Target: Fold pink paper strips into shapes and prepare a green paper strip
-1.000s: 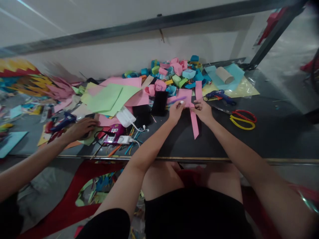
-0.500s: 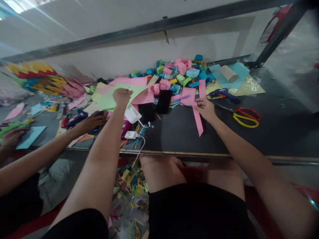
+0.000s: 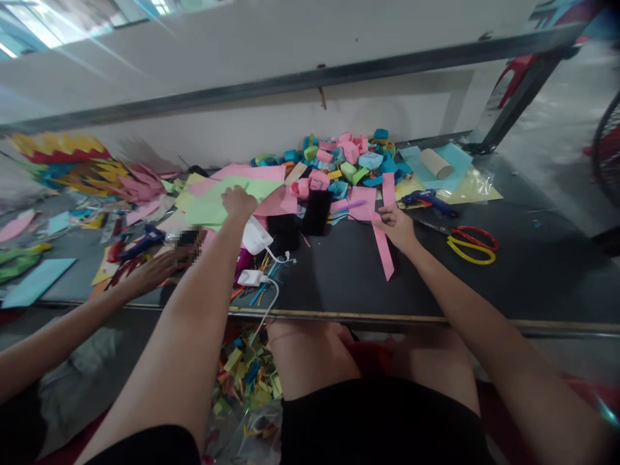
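Note:
My left hand reaches out to the left and rests on a stack of light green paper sheets, fingers curled down onto the top sheet. My right hand lies on a long pink paper strip on the dark table, fingers bent and pinching the strip's upper end. A larger pink sheet with a purple pen on it lies just beyond that hand.
A pile of small folded paper boxes sits at the back. A blue glue gun, red-and-yellow scissors and a cardboard tube lie right. Another person's hand works at left. White chargers and black pouches lie centre.
My left hand left the pink strip and swung left onto the green sheets. My right hand stayed on the strip. The other person's hand drew back slightly.

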Demonstrator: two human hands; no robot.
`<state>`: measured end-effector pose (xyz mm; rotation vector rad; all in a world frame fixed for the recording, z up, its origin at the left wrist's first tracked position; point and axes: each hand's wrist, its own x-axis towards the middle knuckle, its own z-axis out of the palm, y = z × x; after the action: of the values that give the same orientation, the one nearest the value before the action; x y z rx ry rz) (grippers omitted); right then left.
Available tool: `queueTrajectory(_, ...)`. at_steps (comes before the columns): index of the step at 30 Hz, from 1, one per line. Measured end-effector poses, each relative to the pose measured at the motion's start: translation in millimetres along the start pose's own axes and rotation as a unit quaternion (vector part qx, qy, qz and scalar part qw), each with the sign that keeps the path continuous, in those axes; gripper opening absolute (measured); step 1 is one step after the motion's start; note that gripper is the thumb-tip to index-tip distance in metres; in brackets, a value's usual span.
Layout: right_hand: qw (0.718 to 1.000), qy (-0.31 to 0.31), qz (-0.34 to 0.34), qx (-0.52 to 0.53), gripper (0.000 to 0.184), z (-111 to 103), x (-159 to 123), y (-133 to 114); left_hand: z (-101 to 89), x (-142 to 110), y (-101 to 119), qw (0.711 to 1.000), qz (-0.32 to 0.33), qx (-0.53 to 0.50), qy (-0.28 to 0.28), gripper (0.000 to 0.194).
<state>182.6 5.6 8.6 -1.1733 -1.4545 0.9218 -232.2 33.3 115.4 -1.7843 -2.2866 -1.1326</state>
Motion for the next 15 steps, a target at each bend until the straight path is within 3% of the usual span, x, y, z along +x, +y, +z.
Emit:
queueTrajectory(3, 1.0, 0.006, 0.003, 0.014, 0.059, -0.2, 0.7, 0.5, 26.2, -4.9, 31.2, 0.999, 0.012, -0.023, 0.021, 0.023)
queueTrajectory(5, 0.999, 0.013, 0.015, 0.025, 0.063, -1.0, 0.8, 0.3, 50.9, -23.7, 65.3, 0.986, 0.084, -0.141, 0.012, 0.022)
queueTrajectory(7, 0.999, 0.012, 0.026, 0.035, 0.066, -2.4, 0.3, -0.3, 79.5, -55.1, 104.0, 0.961, 0.128, -0.241, -0.044, 0.019)
queueTrajectory(10, 0.998, 0.01, 0.04, 0.056, 0.066, -4.7, -1.6, -1.7, 120.8, -110.4, 151.5, 0.93, 0.151, -0.311, -0.125, 0.019)
queueTrajectory(12, 0.997, 0.015, 0.041, 0.068, 0.061, -5.3, -2.7, -2.6, 140.9, -139.1, 167.2, 0.918, 0.155, -0.32, -0.175, 0.022)
queueTrajectory(15, 0.998, 0.017, 0.025, 0.06, 0.051, -4.5, -2.4, -3.0, 156.5, -157.8, 169.1, 0.912, 0.131, -0.33, -0.203, 0.024)
